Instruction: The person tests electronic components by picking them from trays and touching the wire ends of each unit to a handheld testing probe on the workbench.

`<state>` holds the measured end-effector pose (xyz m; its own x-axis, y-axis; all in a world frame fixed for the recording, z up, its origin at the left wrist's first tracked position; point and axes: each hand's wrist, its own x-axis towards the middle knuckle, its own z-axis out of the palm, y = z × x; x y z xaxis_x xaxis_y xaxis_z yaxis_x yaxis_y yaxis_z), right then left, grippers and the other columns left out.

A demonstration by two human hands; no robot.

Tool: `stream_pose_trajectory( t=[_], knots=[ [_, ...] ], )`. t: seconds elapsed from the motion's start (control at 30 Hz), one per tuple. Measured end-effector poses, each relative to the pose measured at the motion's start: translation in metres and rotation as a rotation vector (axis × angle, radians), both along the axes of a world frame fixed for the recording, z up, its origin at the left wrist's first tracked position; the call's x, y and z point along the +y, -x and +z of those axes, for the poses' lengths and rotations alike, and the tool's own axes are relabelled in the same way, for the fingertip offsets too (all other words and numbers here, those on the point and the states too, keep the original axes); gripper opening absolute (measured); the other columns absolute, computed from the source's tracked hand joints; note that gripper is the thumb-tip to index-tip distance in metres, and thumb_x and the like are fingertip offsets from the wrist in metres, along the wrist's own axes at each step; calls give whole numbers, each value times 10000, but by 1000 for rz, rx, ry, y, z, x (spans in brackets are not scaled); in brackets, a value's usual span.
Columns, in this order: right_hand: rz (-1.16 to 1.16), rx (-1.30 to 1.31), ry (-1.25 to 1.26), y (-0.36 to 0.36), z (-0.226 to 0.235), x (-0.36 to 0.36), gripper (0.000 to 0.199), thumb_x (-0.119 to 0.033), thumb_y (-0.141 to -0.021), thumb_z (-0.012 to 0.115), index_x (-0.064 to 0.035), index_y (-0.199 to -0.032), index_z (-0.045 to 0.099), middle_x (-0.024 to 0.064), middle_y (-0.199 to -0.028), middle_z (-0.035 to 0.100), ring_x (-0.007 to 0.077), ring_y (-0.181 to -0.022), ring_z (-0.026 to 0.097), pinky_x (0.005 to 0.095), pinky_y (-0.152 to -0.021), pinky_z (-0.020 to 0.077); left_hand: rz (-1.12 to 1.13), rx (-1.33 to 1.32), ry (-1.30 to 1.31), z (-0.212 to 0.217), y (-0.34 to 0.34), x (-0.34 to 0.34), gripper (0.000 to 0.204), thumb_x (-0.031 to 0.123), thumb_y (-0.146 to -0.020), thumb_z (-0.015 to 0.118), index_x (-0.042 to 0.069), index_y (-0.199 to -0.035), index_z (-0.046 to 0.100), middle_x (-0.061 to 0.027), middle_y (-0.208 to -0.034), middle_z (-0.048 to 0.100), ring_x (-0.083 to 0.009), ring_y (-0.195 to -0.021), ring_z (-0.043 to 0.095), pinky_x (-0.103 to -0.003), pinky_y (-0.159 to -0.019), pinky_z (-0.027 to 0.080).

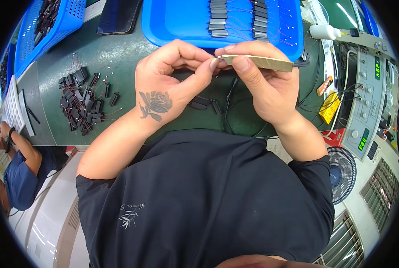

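My left hand (170, 73) is closed, thumb and forefinger pinched on something tiny that I cannot make out. My right hand (273, 91) grips a flat tan bar (271, 63), its thumb pressed near the narrow left end. That end, where a small metallic tip shows, meets the left fingertips just in front of a blue tray (177, 24). Rows of small black rectangular modules (218, 21) with thin wires lie in the tray. Below my hands a few more black modules (200, 103) rest on the green table (132, 62), beside a black cable (228, 100).
A loose pile of wired black modules (83, 100) lies at left, near a blue basket (58, 33) of similar parts. A phone (118, 17) sits behind. At right are an instrument with green digits (365, 102), a white bottle (324, 32) and a fan (341, 174). Another person (23, 172) works far left.
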<state>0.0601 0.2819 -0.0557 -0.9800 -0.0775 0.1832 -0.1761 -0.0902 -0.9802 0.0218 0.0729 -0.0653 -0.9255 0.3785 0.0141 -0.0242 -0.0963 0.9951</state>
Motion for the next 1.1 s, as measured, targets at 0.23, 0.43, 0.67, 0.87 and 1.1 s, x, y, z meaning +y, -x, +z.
stream_pose_trajectory(
  t=[0.23, 0.43, 0.67, 0.87, 1.1],
  knots=[
    [11, 8, -70, 0, 1, 2, 181, -49, -1096, 661, 55, -1236, 711, 207, -1217, 772, 251, -997, 777, 336, -931, 652, -24, 42, 13, 2, 0, -1, 97, -40, -955, 795, -16, -1019, 727, -108, -944, 810, -132, -832, 771, -201, -758, 600],
    [5, 19, -37, 1, 0, 0, 173, -38, -1097, 653, 51, -1231, 714, 203, -1217, 767, 254, -1003, 772, 335, -927, 649, -52, 65, 39, -1, 2, -3, 111, -30, -969, 801, -14, -1037, 715, -117, -952, 801, -156, -867, 791, -210, -780, 614],
    [12, 43, -69, 3, 0, 1, 169, -30, -1098, 645, 44, -1234, 714, 199, -1220, 758, 257, -1002, 763, 331, -924, 643, -9, 34, -4, -2, -1, 0, 89, -51, -927, 802, -25, -997, 753, -92, -934, 822, -98, -783, 740, -187, -727, 582],
    [22, 69, -90, 1, 0, 2, 161, -32, -1092, 649, 38, -1224, 711, 198, -1203, 750, 258, -1018, 745, 337, -924, 626, -24, 119, 58, -1, 1, -1, 96, -44, -935, 797, -21, -1020, 759, -86, -950, 819, -102, -797, 739, -189, -740, 581],
    [4, 97, -24, 2, -3, -2, 127, -24, -1051, 716, 5, -1169, 751, 121, -1153, 758, 184, -937, 691, 281, -858, 574, 6, 46, 118, 6, -1, -24, 191, -33, -937, 789, -18, -1126, 764, -107, -1084, 799, -143, -936, 741, -248, -866, 584]
  ],
)
